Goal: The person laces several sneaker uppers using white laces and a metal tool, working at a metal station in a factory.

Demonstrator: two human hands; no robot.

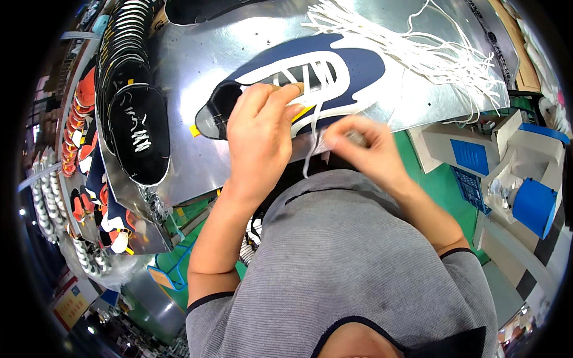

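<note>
A flat navy and white shoe upper (365, 67) lies on the metal table in front of me, its black heel end to the left. My left hand (261, 128) is closed on its near edge beside the lace opening, thumb and fingers pinched together. White shoelace (307, 77) zigzags across the opening, and a loose lace end (310, 156) hangs over the table's near edge. Just right of that end is my right hand (365, 146), its fingers curled and blurred by motion. Whatever sits in its fingertips is not discernible.
Loose white laces (412, 45) are heaped at the far right of the metal table (191, 173). A long stack of black shoe uppers (140, 140) runs along its left side. Blue and white bins (534, 206) stand at right. Red and white shoe parts (74, 140) fill the left.
</note>
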